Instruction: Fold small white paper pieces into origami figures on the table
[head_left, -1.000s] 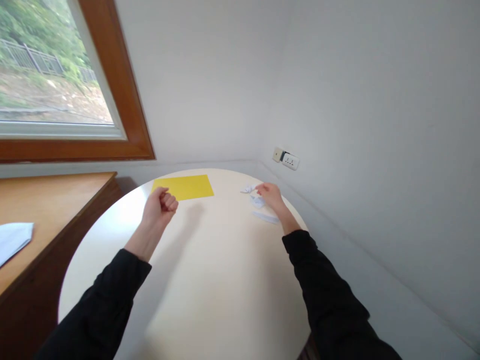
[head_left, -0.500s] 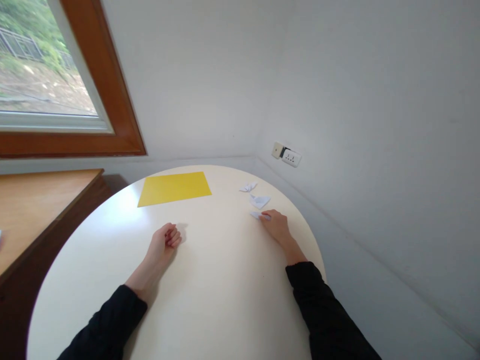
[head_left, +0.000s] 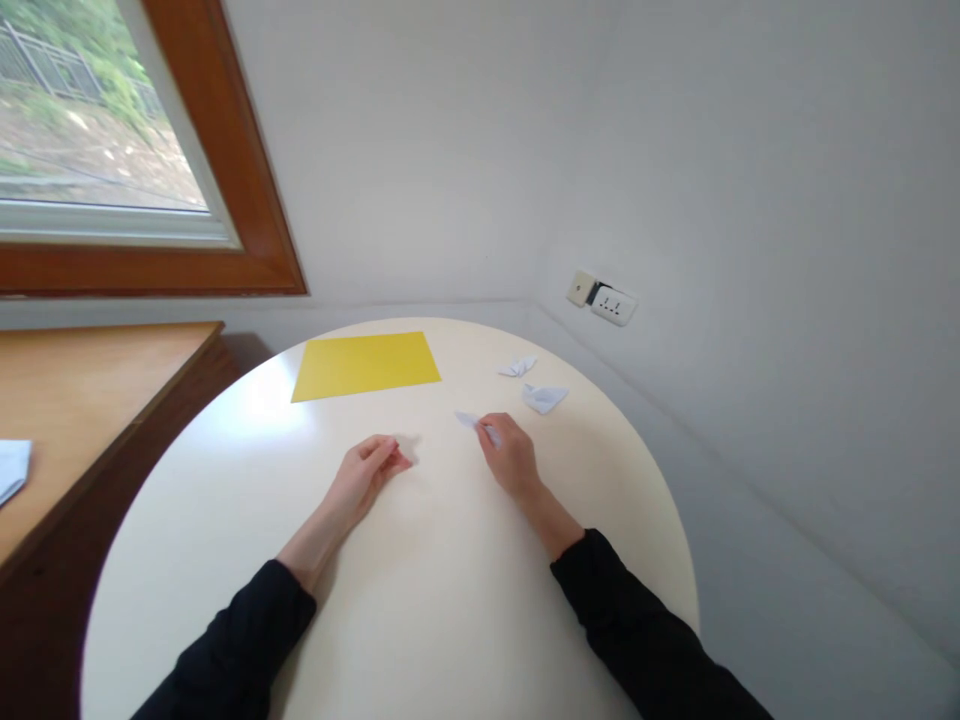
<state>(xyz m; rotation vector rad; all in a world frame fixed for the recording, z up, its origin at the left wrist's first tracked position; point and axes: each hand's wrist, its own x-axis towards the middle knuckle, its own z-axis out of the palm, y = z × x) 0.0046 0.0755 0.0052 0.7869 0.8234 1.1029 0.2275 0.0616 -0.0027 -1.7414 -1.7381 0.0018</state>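
Observation:
My right hand point(head_left: 508, 460) pinches a small folded white paper piece point(head_left: 471, 421) just above the round cream table point(head_left: 420, 580), near its middle. My left hand point(head_left: 365, 475) rests on the table a short way to the left, fingers loosely extended and holding nothing. Two more folded white paper pieces lie further back on the right, one point(head_left: 545, 398) nearer and one point(head_left: 519, 367) behind it. A yellow sheet of paper point(head_left: 365, 365) lies flat at the table's far left.
A wooden sideboard point(head_left: 82, 400) stands to the left with a white paper point(head_left: 11, 468) at its edge. A wood-framed window point(head_left: 225, 200) is above it. Wall sockets point(head_left: 604, 300) sit on the right wall, close behind the table.
My right hand has carried one white folded piece from the right side of the table toward the middle. My left hand has come down from the yellow sheet and uncurled its fingers.

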